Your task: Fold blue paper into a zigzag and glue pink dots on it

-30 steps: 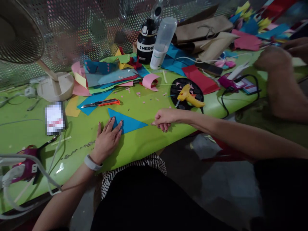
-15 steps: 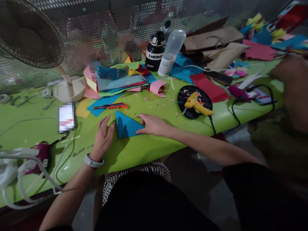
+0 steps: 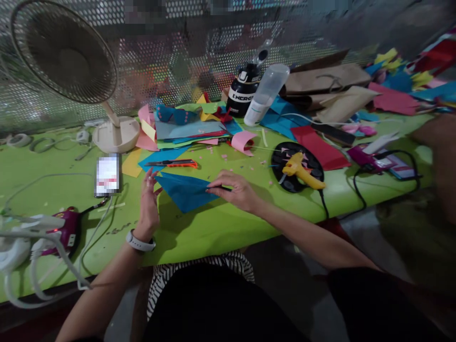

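A folded sheet of blue paper, roughly triangular, is raised at an angle over the green tabletop in front of me. My right hand pinches its right corner between thumb and fingers. A thin dark line shows between those fingers; I cannot make out whether it is the paper's edge. At the paper's left corner stands my left hand, palm turned inward and fingers apart. Whether its fingertips touch the corner is unclear. Just behind the paper, an orange utility knife lies partly over another blue sheet.
A yellow glue gun rests on a black round tray to the right. Behind are paper sheets, a black bottle and a fan. A phone and power strip are left. Another person's arm is far right.
The blue paper has been lifted and turned, its left corner now further left. My right hand has closed on the right corner, and my left hand has turned more upright. The view has shifted slightly.
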The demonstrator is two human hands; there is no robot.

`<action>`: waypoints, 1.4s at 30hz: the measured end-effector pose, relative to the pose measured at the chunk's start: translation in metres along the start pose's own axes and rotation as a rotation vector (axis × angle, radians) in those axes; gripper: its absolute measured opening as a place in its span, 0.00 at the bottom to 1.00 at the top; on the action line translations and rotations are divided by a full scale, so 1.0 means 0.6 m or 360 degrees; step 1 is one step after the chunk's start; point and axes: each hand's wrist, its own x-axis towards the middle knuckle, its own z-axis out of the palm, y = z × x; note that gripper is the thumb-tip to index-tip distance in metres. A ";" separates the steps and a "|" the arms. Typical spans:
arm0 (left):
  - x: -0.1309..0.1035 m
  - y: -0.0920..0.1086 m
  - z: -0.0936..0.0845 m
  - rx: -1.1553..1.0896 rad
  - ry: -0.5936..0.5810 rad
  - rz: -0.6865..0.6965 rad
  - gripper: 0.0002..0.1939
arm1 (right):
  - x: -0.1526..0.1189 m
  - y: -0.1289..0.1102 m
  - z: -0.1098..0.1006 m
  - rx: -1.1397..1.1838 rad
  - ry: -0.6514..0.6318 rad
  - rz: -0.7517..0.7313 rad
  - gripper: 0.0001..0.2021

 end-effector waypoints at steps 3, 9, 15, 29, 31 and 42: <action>0.003 0.001 -0.004 -0.0192 -0.0267 -0.0180 0.33 | 0.007 -0.002 0.005 0.0075 0.0104 -0.0067 0.12; -0.012 -0.017 -0.005 -0.0251 -0.0630 -0.0205 0.41 | 0.011 0.006 0.016 0.0056 0.0159 -0.0044 0.11; -0.022 -0.007 0.002 -0.0364 -0.0762 -0.0463 0.30 | 0.010 0.009 0.021 0.0083 0.0152 0.0012 0.11; -0.014 0.010 0.030 -0.0581 0.0004 -0.0351 0.21 | -0.003 -0.076 -0.013 -0.0546 0.0181 -0.0404 0.13; -0.022 0.015 0.037 -0.0639 -0.0059 -0.0325 0.22 | -0.012 -0.108 0.021 -0.0828 -0.0090 -0.0651 0.13; -0.106 0.064 0.034 -0.1054 -0.0221 -0.1166 0.15 | -0.043 -0.052 0.055 -0.1518 -0.0326 -0.0801 0.18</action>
